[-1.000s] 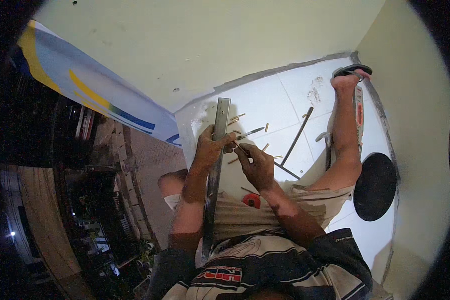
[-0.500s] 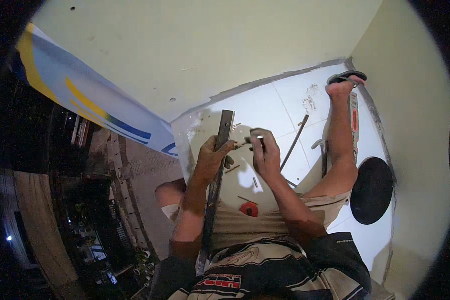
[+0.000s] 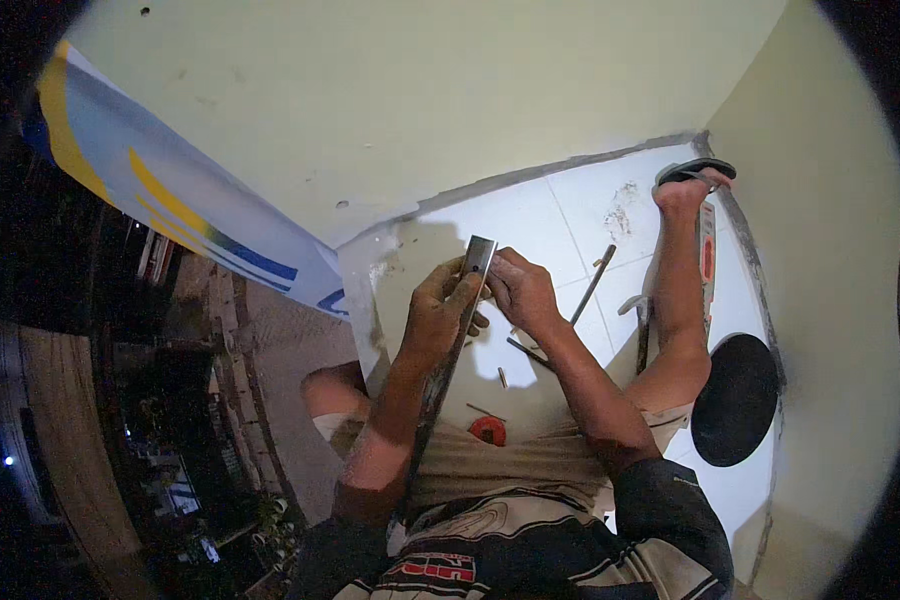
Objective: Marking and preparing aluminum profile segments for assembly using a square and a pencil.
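Note:
My left hand [image 3: 438,310] is closed around a long dark metal bar [image 3: 456,346], its thumb lying along the upper part. The bar slants up from beside my lap, and a small hole shows near its far end. At that end my right hand [image 3: 523,292] presses against the bar's right edge with fingers pinched. Whatever those fingers hold is hidden behind the hand and bar. Beneath my hands on the floor lie a short metal piece [image 3: 503,378] and a thin brownish stick [image 3: 485,411].
A dark rod [image 3: 595,283] and a hammer [image 3: 642,325] lie right of my hands. A spirit level [image 3: 707,262] runs beside my right leg. Nearby stands a black oval object [image 3: 736,400]. A red round object [image 3: 487,432] is by my lap. A banner [image 3: 185,195] hangs at left.
My right hand has moved left and come up against the far end of the bar. The bar has turned, its top tipping right, and my left hand has shifted right with it.

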A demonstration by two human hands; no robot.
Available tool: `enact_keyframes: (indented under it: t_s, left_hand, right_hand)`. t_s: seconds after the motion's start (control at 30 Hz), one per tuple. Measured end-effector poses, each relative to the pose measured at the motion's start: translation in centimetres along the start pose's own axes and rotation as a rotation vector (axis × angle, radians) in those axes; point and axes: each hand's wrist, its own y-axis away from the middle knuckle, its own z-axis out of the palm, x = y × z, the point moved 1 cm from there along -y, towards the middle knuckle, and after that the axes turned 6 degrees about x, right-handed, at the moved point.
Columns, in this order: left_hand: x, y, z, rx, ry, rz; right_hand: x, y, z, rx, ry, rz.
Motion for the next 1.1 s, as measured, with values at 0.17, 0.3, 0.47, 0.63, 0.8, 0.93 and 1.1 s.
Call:
enact_keyframes:
  t_s: [0.17, 0.3, 0.47, 0.63, 0.8, 0.93, 1.1]
  left_hand:
    - [-0.5, -0.4, -0.2, 0.033, 0.009, 0.000]
    - [-1.4, -0.7, -0.2, -0.019, 0.036, 0.023]
    - [-1.0, -0.5, -0.6, -0.089, 0.029, 0.068]
    - [-2.3, -1.0, -1.1, -0.161, 0.097, 0.064]
    - [-2.3, -1.1, -1.0, -0.193, 0.154, -0.025]
    - [-2.3, -1.1, -1.2, -0.209, 0.226, 0.001]
    - [-1.5, -0.8, -1.6, -0.208, 0.221, -0.088]
  right_hand:
    - [0.1, 0.3, -0.1, 0.018, -0.055, 0.013]
    - [0.3, 0.8, -0.5, -0.015, -0.076, 0.083]
    - [0.4, 1.1, -0.9, 0.001, -0.046, 0.029]
    - [0.0, 0.8, -1.4, -0.055, -0.041, 0.020]
    - [0.3, 0.9, -1.8, -0.086, -0.072, 0.031]
    - [0.4, 0.9, -1.9, -0.096, -0.057, 0.038]
    - [0.0, 0.7, -1.6, -0.072, -0.120, 0.075]
